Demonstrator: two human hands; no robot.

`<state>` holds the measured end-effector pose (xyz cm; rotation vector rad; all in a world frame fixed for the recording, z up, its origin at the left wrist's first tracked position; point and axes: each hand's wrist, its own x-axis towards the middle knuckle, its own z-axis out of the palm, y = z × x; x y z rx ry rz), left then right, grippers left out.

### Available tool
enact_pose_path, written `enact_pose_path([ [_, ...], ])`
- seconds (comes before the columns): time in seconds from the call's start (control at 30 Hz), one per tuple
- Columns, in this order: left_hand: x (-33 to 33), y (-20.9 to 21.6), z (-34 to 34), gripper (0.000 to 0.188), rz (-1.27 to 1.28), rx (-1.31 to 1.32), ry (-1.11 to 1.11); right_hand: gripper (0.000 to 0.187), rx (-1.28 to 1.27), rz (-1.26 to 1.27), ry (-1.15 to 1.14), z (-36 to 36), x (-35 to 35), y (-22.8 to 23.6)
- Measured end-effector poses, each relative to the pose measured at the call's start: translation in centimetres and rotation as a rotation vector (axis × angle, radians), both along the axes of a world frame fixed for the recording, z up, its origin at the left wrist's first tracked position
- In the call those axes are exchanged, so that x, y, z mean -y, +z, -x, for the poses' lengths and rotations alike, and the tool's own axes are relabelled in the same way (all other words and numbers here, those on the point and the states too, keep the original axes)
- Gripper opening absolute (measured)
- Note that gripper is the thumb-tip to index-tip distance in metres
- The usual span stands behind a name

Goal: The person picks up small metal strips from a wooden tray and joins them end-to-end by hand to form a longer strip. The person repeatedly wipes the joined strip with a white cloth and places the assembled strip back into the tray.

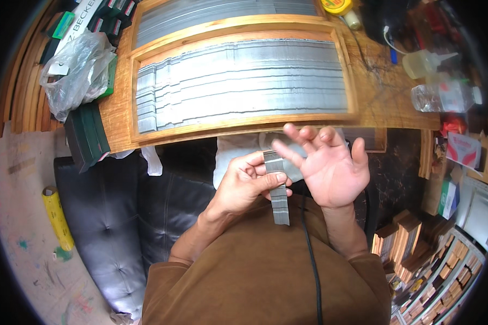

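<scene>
My left hand [245,185] grips a narrow stack of thin grey metal strips [277,189] in front of my chest. The thumb presses on the stack's face, and its lower end sticks out below the fingers. My right hand [333,172] is raised just to the right with the palm showing. Its fingers are spread and nothing is in them; its fingertips are a little blurred near the stack's top. Beyond both hands, a wooden tray [244,125] on the table holds packed rows of similar grey metal strips [244,81].
A second wooden tray [228,25] lies behind. On the left sit a plastic bag [81,70] and dark green boxes [87,135]. A clear bottle [442,97], squeeze bottle [423,64] and yellow tape measure [337,6] lie right. A black cable [312,254] hangs down my front.
</scene>
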<state>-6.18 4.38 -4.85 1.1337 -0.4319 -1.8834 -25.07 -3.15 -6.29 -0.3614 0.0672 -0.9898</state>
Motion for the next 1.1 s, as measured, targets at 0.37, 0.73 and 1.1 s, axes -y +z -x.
enact_pose_path([
  [0.37, 0.8, -1.2, -1.8, 0.048, 0.017, 0.099, 0.09, 0.021, -1.148, 0.688, 0.482, 2.1, -2.7, 2.4],
  [0.73, 0.4, -3.5, -1.1, 0.039, 0.029, 0.044, 0.189, 0.019, -1.135, 0.703, 0.329, 2.4, -4.4, 0.6],
  [1.1, -0.2, -2.8, -0.8, 0.031, 0.058, 0.235, 0.244, 0.011, -1.324, 0.574, 0.101, 1.9, -4.6, 0.4],
])
